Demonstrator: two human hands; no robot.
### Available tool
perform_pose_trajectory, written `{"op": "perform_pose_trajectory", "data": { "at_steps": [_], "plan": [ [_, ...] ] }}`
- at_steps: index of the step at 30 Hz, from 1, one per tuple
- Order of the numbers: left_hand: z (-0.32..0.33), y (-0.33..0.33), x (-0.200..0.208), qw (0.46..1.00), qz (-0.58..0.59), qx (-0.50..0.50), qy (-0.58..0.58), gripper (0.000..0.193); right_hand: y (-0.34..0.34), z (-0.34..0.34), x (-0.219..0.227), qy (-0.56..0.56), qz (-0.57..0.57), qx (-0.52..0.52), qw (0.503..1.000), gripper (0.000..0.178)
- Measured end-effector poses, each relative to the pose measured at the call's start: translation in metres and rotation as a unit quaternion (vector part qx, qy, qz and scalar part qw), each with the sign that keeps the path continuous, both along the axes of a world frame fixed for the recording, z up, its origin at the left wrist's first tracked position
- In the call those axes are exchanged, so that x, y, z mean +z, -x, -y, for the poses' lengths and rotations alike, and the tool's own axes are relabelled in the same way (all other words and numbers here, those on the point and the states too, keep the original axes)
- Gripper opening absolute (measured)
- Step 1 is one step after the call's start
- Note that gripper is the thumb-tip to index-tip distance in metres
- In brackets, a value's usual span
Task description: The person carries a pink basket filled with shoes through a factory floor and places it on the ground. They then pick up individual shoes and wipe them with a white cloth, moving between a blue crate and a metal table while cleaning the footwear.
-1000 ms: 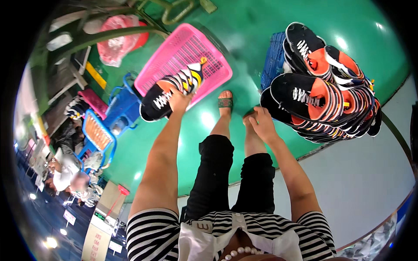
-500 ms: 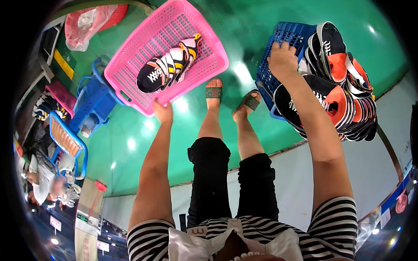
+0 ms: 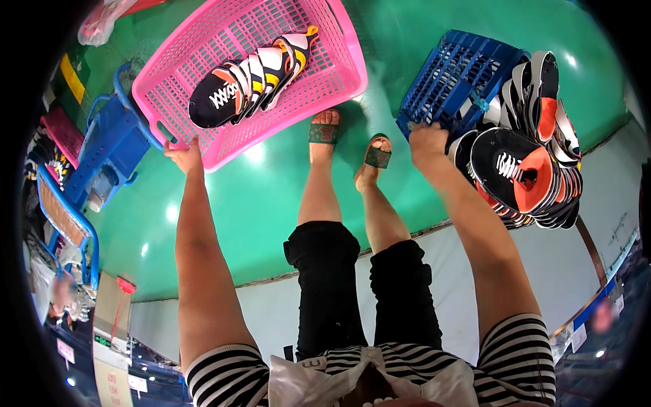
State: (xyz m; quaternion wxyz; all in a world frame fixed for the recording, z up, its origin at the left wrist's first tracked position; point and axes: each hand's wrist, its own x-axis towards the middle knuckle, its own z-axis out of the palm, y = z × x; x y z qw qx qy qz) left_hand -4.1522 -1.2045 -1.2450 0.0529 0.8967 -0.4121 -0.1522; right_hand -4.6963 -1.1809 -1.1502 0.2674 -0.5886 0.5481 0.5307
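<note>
while the left hand (image 3: 184, 154) grips the rim of the pink basket (image 3: 288, 123) at its near left corner, beside the handle slot, the right hand (image 3: 428, 144) is clasped over the near edge of the blue crate (image 3: 434, 95), its fingertips partly hidden there. neither palm shows, so i cannot tell how firmly either one holds.

the pink basket stands to the left on the green floor (image 3: 380, 41), its far side cut off by the upper edge of the view. in it lies a row of nested shoes (image 3: 254, 81), set aslant: a black toe with white laces points to the near left, and white, black and yellow parts run to a yellow loop at the far right end.

the blue crate is on the right, well apart from the basket. a pile of shoes (image 3: 519, 173), black with orange linings, white laces and striped edges, crowds its right side; how much of it rests inside the crate i cannot tell.

between the two containers, on the near side, are the person's feet in green sandals (image 3: 323, 133). farther left, a blue chair (image 3: 112, 146) stands close to the basket, and a yellow stripe (image 3: 72, 78) marks the floor beyond it.
</note>
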Motion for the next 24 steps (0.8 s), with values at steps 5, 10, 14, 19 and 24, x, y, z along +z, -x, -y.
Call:
{"op": "perform_pose_trajectory", "data": {
  "at_steps": [5,10,14,19,24],
  "plan": [
    [0.002,-0.022,0.016,0.970,-0.160,0.183,0.011,0.088,-0.013,-0.015,-0.022,-0.061,-0.059,0.094,0.992,0.023],
    [-0.014,0.030,0.047,0.916,-0.319,0.212,-0.116,0.054,0.014,-0.039,-0.008,0.059,0.108,-0.173,0.977,0.020],
    [-0.066,0.060,0.090,0.850,-0.448,0.276,0.028,0.049,-0.022,-0.049,0.037,0.172,0.200,-0.185,0.947,0.024],
    [-0.147,0.099,0.176,0.783,-0.459,0.387,0.159,0.047,-0.018,-0.068,0.080,0.211,0.251,-0.279,0.903,0.026],
    [-0.244,0.124,0.292,0.770,-0.398,0.459,0.193,0.050,0.014,-0.109,0.097,0.273,0.295,-0.322,0.857,0.030]
  ]
}}
